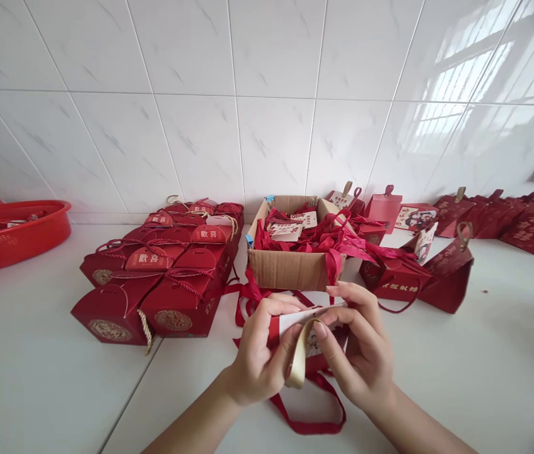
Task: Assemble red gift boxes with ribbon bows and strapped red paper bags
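Close in front of me, my two hands hold a small red gift box [318, 363] with a white, printed upper flap. My left hand [264, 359] grips its left side, fingers behind the flap and thumb against a gold ribbon loop [297, 366]. The thumb and fingers of my right hand [364, 347] pinch the upper end of that loop and the flap's right part. Much of the box is hidden by the hands. Beneath it a loop of red ribbon [314, 430] lies on the white table [191, 403].
Behind the hands stands a cardboard box [290, 270] full of red ribbons and tags. Closed red gift boxes [172, 312] are packed in rows at left, near a red plastic basin [21, 243]. More red bags [451, 284] stand at right, along the tiled wall [276, 145].
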`<action>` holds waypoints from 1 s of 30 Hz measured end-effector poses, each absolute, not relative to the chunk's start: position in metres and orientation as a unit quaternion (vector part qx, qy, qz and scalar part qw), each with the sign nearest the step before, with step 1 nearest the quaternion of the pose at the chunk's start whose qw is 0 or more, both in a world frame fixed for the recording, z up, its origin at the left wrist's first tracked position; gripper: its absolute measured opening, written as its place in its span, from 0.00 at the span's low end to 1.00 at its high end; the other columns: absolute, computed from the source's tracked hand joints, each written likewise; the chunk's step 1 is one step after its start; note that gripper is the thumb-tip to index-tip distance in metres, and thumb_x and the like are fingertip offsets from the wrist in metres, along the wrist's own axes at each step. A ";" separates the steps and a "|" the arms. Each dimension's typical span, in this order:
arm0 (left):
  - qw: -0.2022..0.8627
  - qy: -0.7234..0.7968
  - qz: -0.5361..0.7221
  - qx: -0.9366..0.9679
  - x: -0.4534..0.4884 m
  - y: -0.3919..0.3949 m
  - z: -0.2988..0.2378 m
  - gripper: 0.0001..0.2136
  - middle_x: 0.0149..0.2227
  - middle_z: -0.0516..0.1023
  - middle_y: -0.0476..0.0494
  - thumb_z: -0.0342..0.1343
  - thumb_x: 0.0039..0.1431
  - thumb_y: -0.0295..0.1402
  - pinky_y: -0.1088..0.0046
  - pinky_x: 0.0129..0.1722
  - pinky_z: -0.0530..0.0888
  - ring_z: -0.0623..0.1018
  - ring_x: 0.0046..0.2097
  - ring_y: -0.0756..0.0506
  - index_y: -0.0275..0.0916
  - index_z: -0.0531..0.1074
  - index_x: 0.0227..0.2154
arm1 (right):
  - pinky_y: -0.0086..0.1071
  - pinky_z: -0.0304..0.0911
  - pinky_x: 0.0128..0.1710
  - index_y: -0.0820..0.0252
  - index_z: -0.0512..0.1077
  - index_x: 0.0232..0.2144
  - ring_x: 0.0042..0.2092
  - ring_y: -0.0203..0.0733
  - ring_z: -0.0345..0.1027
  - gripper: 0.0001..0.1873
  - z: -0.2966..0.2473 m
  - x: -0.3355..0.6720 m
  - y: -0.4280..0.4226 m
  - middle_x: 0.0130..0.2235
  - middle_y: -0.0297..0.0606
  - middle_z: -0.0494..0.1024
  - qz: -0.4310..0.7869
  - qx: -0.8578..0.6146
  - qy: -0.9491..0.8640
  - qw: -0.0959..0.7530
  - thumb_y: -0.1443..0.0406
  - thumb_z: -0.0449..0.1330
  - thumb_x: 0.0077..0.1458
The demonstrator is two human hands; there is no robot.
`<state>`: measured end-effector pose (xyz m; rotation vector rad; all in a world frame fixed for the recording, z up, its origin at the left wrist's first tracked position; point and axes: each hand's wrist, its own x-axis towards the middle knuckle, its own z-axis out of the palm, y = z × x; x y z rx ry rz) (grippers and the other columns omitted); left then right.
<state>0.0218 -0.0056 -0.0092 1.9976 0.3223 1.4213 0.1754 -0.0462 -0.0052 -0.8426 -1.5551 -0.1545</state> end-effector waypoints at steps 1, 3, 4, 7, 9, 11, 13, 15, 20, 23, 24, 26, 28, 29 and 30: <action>0.328 0.120 0.544 0.763 0.022 -0.006 -0.008 0.09 0.43 0.71 0.40 0.48 0.64 0.25 0.68 0.43 0.74 0.75 0.44 0.46 0.40 0.63 0.46 | 0.49 0.61 0.47 0.60 0.70 0.34 0.48 0.48 0.62 0.05 -0.005 0.175 -0.046 0.46 0.45 0.66 -0.069 -0.368 -0.677 0.633 0.73 0.58 0.55; 0.327 0.115 0.545 0.763 0.022 -0.006 -0.007 0.09 0.43 0.71 0.40 0.48 0.64 0.25 0.67 0.43 0.74 0.75 0.45 0.45 0.39 0.63 0.45 | 0.49 0.62 0.47 0.60 0.70 0.34 0.48 0.48 0.63 0.06 -0.005 0.176 -0.047 0.46 0.45 0.66 -0.069 -0.368 -0.675 0.636 0.73 0.58 0.54; 0.328 0.114 0.545 0.763 0.022 -0.006 -0.007 0.09 0.43 0.71 0.39 0.48 0.64 0.25 0.67 0.43 0.74 0.75 0.45 0.45 0.39 0.63 0.46 | 0.49 0.62 0.47 0.60 0.70 0.34 0.48 0.48 0.63 0.06 -0.005 0.176 -0.047 0.46 0.45 0.66 -0.068 -0.368 -0.674 0.637 0.73 0.57 0.54; 0.330 0.117 0.545 0.762 0.022 -0.006 -0.008 0.09 0.44 0.71 0.40 0.47 0.64 0.25 0.67 0.43 0.74 0.75 0.45 0.45 0.39 0.63 0.46 | 0.49 0.62 0.46 0.59 0.69 0.34 0.48 0.48 0.63 0.06 -0.004 0.176 -0.046 0.46 0.45 0.66 -0.066 -0.370 -0.675 0.635 0.73 0.57 0.55; 0.334 0.120 0.544 0.761 0.022 -0.006 -0.009 0.09 0.44 0.71 0.40 0.47 0.64 0.25 0.67 0.43 0.74 0.75 0.45 0.46 0.40 0.63 0.46 | 0.49 0.62 0.46 0.59 0.70 0.34 0.48 0.49 0.63 0.06 -0.004 0.176 -0.046 0.46 0.45 0.67 -0.067 -0.372 -0.676 0.632 0.73 0.57 0.55; 0.335 0.125 0.543 0.760 0.022 -0.005 -0.010 0.08 0.43 0.70 0.40 0.47 0.64 0.25 0.67 0.42 0.74 0.75 0.44 0.46 0.40 0.63 0.45 | 0.49 0.61 0.47 0.59 0.70 0.34 0.48 0.49 0.62 0.06 -0.003 0.176 -0.046 0.44 0.44 0.68 -0.076 -0.372 -0.678 0.629 0.73 0.57 0.55; 0.334 0.126 0.543 0.760 0.021 -0.005 -0.011 0.08 0.43 0.70 0.40 0.47 0.65 0.25 0.67 0.42 0.74 0.75 0.43 0.46 0.40 0.63 0.45 | 0.49 0.60 0.47 0.59 0.70 0.34 0.48 0.49 0.61 0.06 -0.003 0.176 -0.046 0.44 0.44 0.69 -0.085 -0.371 -0.679 0.628 0.73 0.57 0.54; 0.334 0.123 0.542 0.761 0.022 -0.006 -0.010 0.07 0.42 0.70 0.41 0.47 0.65 0.26 0.68 0.41 0.73 0.75 0.43 0.46 0.39 0.63 0.45 | 0.49 0.60 0.47 0.59 0.70 0.34 0.48 0.49 0.61 0.06 -0.003 0.176 -0.046 0.44 0.44 0.68 -0.086 -0.370 -0.679 0.628 0.73 0.57 0.54; 0.334 0.116 0.541 0.763 0.022 -0.007 -0.008 0.08 0.43 0.70 0.40 0.47 0.65 0.26 0.68 0.41 0.74 0.75 0.44 0.46 0.40 0.63 0.46 | 0.51 0.61 0.46 0.61 0.70 0.34 0.47 0.49 0.62 0.06 -0.004 0.176 -0.046 0.45 0.45 0.67 -0.085 -0.370 -0.668 0.640 0.74 0.57 0.54; 0.335 0.121 0.541 0.762 0.022 -0.007 -0.007 0.08 0.43 0.70 0.40 0.47 0.65 0.26 0.67 0.42 0.74 0.75 0.44 0.46 0.40 0.63 0.46 | 0.50 0.62 0.45 0.60 0.69 0.35 0.47 0.49 0.63 0.07 -0.004 0.176 -0.045 0.45 0.45 0.66 -0.093 -0.372 -0.668 0.638 0.74 0.57 0.54; 0.334 0.125 0.543 0.760 0.022 -0.007 -0.008 0.08 0.43 0.70 0.41 0.47 0.65 0.26 0.67 0.43 0.73 0.75 0.45 0.45 0.40 0.63 0.45 | 0.50 0.62 0.45 0.60 0.69 0.35 0.47 0.49 0.63 0.07 -0.004 0.176 -0.045 0.46 0.45 0.66 -0.095 -0.372 -0.670 0.636 0.74 0.57 0.54; 0.334 0.130 0.544 0.759 0.022 -0.007 -0.008 0.07 0.42 0.70 0.41 0.47 0.65 0.26 0.65 0.44 0.73 0.74 0.45 0.45 0.40 0.63 0.44 | 0.49 0.63 0.44 0.59 0.69 0.35 0.47 0.49 0.64 0.07 -0.004 0.176 -0.045 0.47 0.45 0.66 -0.095 -0.374 -0.675 0.630 0.74 0.57 0.53; 0.335 0.129 0.544 0.759 0.023 -0.007 -0.008 0.07 0.42 0.70 0.41 0.47 0.65 0.26 0.65 0.44 0.73 0.75 0.45 0.45 0.40 0.63 0.45 | 0.50 0.63 0.44 0.59 0.69 0.34 0.46 0.49 0.64 0.07 -0.003 0.177 -0.045 0.47 0.46 0.66 -0.089 -0.372 -0.680 0.625 0.73 0.57 0.54; 0.335 0.129 0.543 0.759 0.023 -0.007 -0.009 0.07 0.42 0.71 0.41 0.47 0.65 0.26 0.65 0.44 0.73 0.75 0.44 0.45 0.40 0.63 0.45 | 0.50 0.63 0.44 0.60 0.69 0.34 0.46 0.50 0.64 0.06 -0.003 0.177 -0.045 0.47 0.46 0.65 -0.084 -0.371 -0.683 0.623 0.73 0.56 0.54; 0.334 0.129 0.543 0.759 0.023 -0.007 -0.009 0.07 0.42 0.71 0.41 0.47 0.65 0.27 0.66 0.43 0.73 0.75 0.44 0.45 0.40 0.63 0.45 | 0.51 0.63 0.44 0.60 0.69 0.34 0.46 0.50 0.64 0.06 -0.003 0.178 -0.045 0.47 0.47 0.65 -0.079 -0.370 -0.685 0.622 0.73 0.56 0.54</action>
